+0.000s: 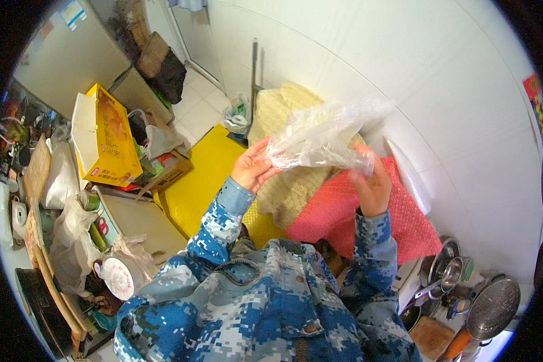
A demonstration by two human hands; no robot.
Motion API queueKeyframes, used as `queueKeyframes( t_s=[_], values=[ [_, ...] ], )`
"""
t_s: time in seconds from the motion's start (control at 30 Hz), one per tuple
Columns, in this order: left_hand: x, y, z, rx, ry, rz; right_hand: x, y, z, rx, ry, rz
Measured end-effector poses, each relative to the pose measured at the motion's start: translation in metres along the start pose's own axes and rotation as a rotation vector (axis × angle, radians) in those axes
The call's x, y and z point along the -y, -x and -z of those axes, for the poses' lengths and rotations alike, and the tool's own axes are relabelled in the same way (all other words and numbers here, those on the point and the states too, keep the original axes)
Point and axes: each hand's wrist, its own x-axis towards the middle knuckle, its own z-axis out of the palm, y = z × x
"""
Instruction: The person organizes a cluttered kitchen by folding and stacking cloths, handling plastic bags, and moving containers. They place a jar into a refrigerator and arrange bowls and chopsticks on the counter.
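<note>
A clear plastic bag (319,135) stretches between my two hands in front of my chest, crumpled and partly spread. My left hand (253,169) pinches its left edge between thumb and fingers. On the other side my right hand (373,183) grips the bag's right end, with some fingers blurred and covered by the film. Beneath the bag lie a pale yellow textured cloth (276,190) and a red textured cloth (366,217). What supports these cloths is mostly hidden.
A yellow mat (203,172) covers the floor ahead. To the left stand a yellow printed carton (108,140) and a cabinet (138,221) with bags around it. Pans and a metal strainer (493,307) crowd the lower right. A white wall (389,59) rises beyond the cloths.
</note>
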Motion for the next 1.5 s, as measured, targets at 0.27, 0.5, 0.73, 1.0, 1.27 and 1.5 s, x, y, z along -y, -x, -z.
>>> queueKeyframes(
  t_s=[0.27, 0.5, 0.73, 1.0, 1.27, 1.5],
  values=[
    [0.013, 0.003, 0.040, -0.035, 0.191, 0.020, -0.037, -0.028, 0.015, -0.323, -0.760, -0.243],
    [0.017, -0.011, 0.056, 0.025, 0.578, 0.579, -0.069, -0.057, 0.005, 0.063, -1.086, -0.321],
    [0.038, -0.043, 0.069, -0.314, 0.035, 0.318, -0.086, -0.068, 0.004, 0.035, -0.945, -0.489],
    [-0.015, -0.033, 0.059, -0.360, -0.021, -0.148, -0.132, -0.072, 0.029, 0.071, -0.830, -0.437],
    [-0.033, -0.047, 0.017, -0.503, -0.468, -0.408, -0.070, -0.088, -0.022, -0.143, 0.326, 0.174],
    [-0.031, -0.070, 0.000, -0.537, -0.743, -0.516, -0.022, -0.113, -0.122, 0.111, 0.233, 0.532]
  ],
)
